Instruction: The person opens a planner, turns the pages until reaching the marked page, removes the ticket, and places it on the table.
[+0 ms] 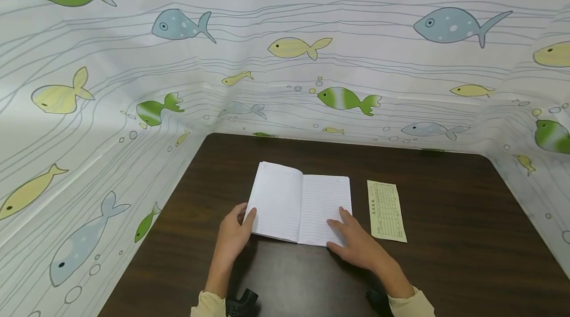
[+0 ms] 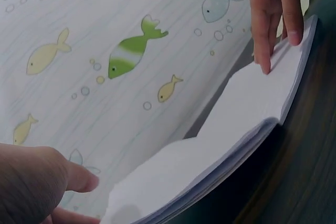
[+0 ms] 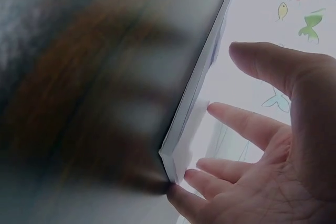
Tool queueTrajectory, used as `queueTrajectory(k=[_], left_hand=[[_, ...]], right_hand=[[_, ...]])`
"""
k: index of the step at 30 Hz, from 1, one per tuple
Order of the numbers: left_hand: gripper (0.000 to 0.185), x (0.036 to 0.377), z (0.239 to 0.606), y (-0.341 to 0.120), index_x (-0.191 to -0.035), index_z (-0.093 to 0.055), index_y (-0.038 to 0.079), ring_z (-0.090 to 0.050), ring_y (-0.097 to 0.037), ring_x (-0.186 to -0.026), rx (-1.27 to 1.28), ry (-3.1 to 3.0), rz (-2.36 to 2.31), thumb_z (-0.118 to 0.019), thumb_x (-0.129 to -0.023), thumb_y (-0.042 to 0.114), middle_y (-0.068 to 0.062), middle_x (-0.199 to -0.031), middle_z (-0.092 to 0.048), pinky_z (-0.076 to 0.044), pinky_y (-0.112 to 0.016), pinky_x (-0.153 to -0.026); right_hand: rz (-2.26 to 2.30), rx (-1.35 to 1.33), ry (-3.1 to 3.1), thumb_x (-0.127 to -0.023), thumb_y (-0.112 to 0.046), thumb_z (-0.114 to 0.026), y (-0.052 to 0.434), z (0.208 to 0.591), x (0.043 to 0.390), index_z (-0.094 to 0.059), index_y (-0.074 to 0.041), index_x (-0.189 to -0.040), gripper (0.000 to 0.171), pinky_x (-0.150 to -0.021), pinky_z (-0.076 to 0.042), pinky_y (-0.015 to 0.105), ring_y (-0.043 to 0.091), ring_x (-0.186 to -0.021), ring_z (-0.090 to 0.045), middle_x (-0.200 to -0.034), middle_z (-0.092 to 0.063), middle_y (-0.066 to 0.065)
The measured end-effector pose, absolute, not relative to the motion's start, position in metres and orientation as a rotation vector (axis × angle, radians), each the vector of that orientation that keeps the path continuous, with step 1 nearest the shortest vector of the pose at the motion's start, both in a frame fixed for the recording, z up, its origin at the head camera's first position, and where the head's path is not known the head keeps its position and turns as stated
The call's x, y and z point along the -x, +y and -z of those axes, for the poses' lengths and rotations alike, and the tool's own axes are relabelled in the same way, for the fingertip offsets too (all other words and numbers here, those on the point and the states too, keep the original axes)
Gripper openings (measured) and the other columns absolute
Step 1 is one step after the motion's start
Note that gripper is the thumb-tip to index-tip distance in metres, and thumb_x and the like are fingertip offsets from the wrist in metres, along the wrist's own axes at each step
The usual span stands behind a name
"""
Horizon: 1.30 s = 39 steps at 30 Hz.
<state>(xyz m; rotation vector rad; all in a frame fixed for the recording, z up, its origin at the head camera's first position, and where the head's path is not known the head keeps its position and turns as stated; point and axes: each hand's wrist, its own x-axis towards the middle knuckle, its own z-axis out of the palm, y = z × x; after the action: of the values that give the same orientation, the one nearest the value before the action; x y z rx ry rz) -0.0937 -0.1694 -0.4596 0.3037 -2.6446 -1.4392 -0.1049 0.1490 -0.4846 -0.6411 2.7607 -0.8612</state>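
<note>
An open notebook (image 1: 278, 198) lies on the dark table with its ruled pages facing up. My left hand (image 1: 235, 230) holds its left edge, thumb on the upper side and the other fingers partly hidden beyond the edge. My right hand (image 1: 356, 243) rests spread fingertips on the lower right of the right page. In the left wrist view, the right hand (image 2: 278, 14) reaches down onto the far page of the notebook (image 2: 236, 103). The right wrist view shows my right hand (image 3: 252, 145) with fingers apart beside the notebook's edge (image 3: 197, 93).
A yellow-green printed slip (image 1: 386, 210) lies flat just right of the notebook. The dark wooden table (image 1: 454, 228) is bordered at the back and sides by a white sheet (image 1: 285, 10) printed with fish.
</note>
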Motion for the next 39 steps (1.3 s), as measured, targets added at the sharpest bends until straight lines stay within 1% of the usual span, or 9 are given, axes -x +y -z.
queueTrajectory(k=[4, 7, 11, 12, 20, 27, 31, 37, 39], left_hand=[[0.046, 0.091, 0.451, -0.159, -0.132, -0.057, 0.002, -0.059, -0.032, -0.115, -0.235, -2.591, 1.372, -0.06, -0.096, 0.031, -0.017, -0.124, -0.062, -0.047, -0.051, -0.092], [0.045, 0.089, 0.446, -0.151, -0.132, -0.057, 0.004, -0.052, -0.032, -0.122, -0.209, -2.567, 1.339, -0.061, -0.096, 0.031, -0.014, -0.129, -0.06, -0.039, -0.052, -0.099], [0.044, 0.089, 0.44, -0.142, -0.133, -0.058, 0.009, -0.045, -0.033, -0.122, -0.174, -2.549, 1.333, -0.062, -0.095, 0.031, -0.01, -0.132, -0.058, -0.031, -0.055, -0.098], [0.044, 0.089, 0.438, -0.14, -0.133, -0.058, 0.009, -0.044, -0.034, -0.121, -0.161, -2.544, 1.334, -0.062, -0.095, 0.031, -0.009, -0.132, -0.058, -0.032, -0.055, -0.097], [0.044, 0.089, 0.431, -0.126, -0.134, -0.058, 0.012, -0.046, -0.033, -0.119, -0.043, -2.51, 1.325, -0.064, -0.094, 0.029, -0.007, -0.129, -0.059, -0.034, -0.053, -0.097], [0.044, 0.09, 0.43, -0.115, -0.134, -0.057, 0.008, -0.054, -0.027, -0.118, 0.148, -2.435, 1.262, -0.066, -0.093, 0.021, -0.007, -0.126, -0.061, -0.026, -0.046, -0.099], [0.051, 0.091, 0.432, -0.107, -0.139, -0.051, 0.009, -0.054, -0.026, -0.114, 0.213, -2.415, 1.254, -0.067, -0.092, 0.02, -0.006, -0.127, -0.06, -0.028, -0.043, -0.097], [0.073, 0.088, 0.438, -0.093, -0.149, -0.036, 0.012, -0.046, -0.029, -0.12, 0.284, -2.42, 1.238, -0.073, -0.087, 0.02, -0.007, -0.134, -0.055, -0.032, -0.046, -0.098], [0.079, 0.088, 0.44, -0.089, -0.151, -0.032, 0.013, -0.046, -0.028, -0.121, 0.337, -2.421, 1.215, -0.075, -0.086, 0.019, -0.007, -0.135, -0.054, -0.03, -0.046, -0.1]], right_hand=[[0.846, 0.639, 2.783, -0.09, -0.035, -0.067, 0.152, 0.486, 0.102, -0.054, -0.006, -0.137, 0.058, -0.11, -0.028, 0.056, 0.039, -0.142, -0.025, -0.154, -0.025, 0.026], [0.827, 0.662, 2.803, -0.09, -0.035, -0.067, 0.154, 0.485, 0.1, -0.054, -0.006, -0.138, 0.058, -0.108, -0.028, 0.059, 0.04, -0.14, -0.03, -0.153, -0.029, 0.026], [0.831, 0.658, 2.814, -0.091, -0.036, -0.065, 0.156, 0.484, 0.097, -0.052, -0.006, -0.14, 0.058, -0.107, -0.025, 0.064, 0.039, -0.137, -0.035, -0.152, -0.031, 0.026], [0.841, 0.65, 2.817, -0.091, -0.036, -0.065, 0.156, 0.483, 0.096, -0.052, -0.005, -0.14, 0.059, -0.108, -0.024, 0.064, 0.039, -0.137, -0.035, -0.152, -0.031, 0.025], [0.868, 0.616, 2.855, -0.091, -0.035, -0.065, 0.161, 0.481, 0.092, -0.054, -0.006, -0.138, 0.056, -0.109, -0.022, 0.064, 0.039, -0.137, -0.035, -0.15, -0.035, 0.024], [0.837, 0.577, 2.898, -0.091, -0.036, -0.065, 0.165, 0.481, 0.093, -0.056, -0.008, -0.136, 0.054, -0.103, -0.033, 0.061, 0.039, -0.134, -0.04, -0.148, -0.038, 0.024], [0.852, 0.557, 2.894, -0.091, -0.035, -0.065, 0.167, 0.48, 0.092, -0.056, -0.008, -0.136, 0.053, -0.102, -0.036, 0.059, 0.04, -0.133, -0.041, -0.149, -0.037, 0.025], [0.895, 0.571, 2.888, -0.092, -0.033, -0.066, 0.171, 0.478, 0.091, -0.055, -0.006, -0.136, 0.053, -0.101, -0.038, 0.057, 0.041, -0.132, -0.041, -0.148, -0.036, 0.027], [0.908, 0.577, 2.892, -0.091, -0.033, -0.066, 0.172, 0.478, 0.09, -0.055, -0.006, -0.136, 0.053, -0.101, -0.038, 0.058, 0.041, -0.132, -0.042, -0.148, -0.036, 0.027]])
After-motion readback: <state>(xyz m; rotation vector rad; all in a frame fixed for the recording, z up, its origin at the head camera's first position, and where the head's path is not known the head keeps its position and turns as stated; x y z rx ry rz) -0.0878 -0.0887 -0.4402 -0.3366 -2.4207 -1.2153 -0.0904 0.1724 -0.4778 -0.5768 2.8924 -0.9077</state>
